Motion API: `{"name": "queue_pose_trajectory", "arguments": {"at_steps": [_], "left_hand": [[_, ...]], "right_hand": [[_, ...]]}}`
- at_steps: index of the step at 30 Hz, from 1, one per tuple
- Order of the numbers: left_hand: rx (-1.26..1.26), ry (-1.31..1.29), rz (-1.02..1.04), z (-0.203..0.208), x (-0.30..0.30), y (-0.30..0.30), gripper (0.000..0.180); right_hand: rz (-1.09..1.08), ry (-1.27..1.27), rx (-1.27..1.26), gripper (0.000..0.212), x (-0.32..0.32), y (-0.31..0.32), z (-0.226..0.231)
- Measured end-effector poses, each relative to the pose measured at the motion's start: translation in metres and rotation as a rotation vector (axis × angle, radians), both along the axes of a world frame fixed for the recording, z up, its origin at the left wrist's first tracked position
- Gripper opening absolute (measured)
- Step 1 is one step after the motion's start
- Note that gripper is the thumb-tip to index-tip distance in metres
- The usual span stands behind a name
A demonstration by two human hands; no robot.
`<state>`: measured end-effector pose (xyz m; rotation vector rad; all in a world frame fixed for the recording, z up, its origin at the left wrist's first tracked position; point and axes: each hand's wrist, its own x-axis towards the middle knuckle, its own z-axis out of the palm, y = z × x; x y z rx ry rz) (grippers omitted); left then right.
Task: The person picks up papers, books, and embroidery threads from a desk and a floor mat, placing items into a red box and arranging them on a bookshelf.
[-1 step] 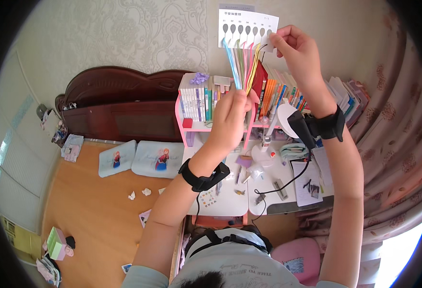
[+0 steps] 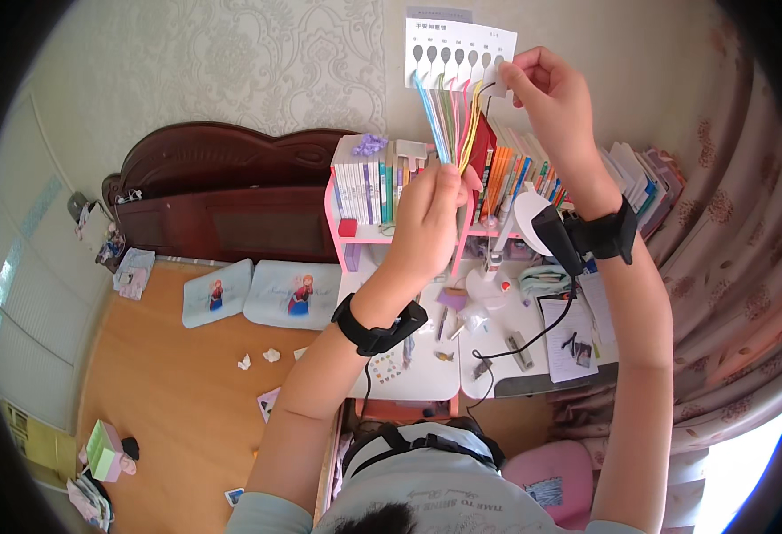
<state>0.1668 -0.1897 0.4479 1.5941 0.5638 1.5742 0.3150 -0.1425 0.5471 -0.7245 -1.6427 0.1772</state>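
coloured thin paper strips (image 2: 451, 120) fan upward in the head view, long axis near vertical, lower ends clamped in the left hand (image 2: 431, 218). right hand (image 2: 546, 89) (the higher one) pinches 1 yellow strip's top against a white printed card (image 2: 457, 53).

One head-worn fisheye view, looking steeply down from above the desk (image 2: 426, 378) — close to the raised forearms. Edges curve toward the rim.
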Motion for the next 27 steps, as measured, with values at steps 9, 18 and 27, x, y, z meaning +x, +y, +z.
{"name": "queue_pose_trajectory", "arguments": {"at_steps": [9, 18, 27], "left_hand": [[0.336, 0.692, 0.543, 0.032, -0.016, -0.025, 0.023], [0.815, 1.223, 0.494, 0.072, -0.024, -0.006, 0.023], [0.211, 1.617, 0.158, 0.18, -0.038, -0.025, 0.025]], "right_hand": [[-0.261, -0.118, 0.076, 0.015, 0.002, -0.001, -0.019], [-0.312, -0.199, 0.036, 0.012, 0.013, -0.007, -0.038], [-0.132, -0.279, -0.012, 0.01, 0.003, -0.031, -0.047]]}}
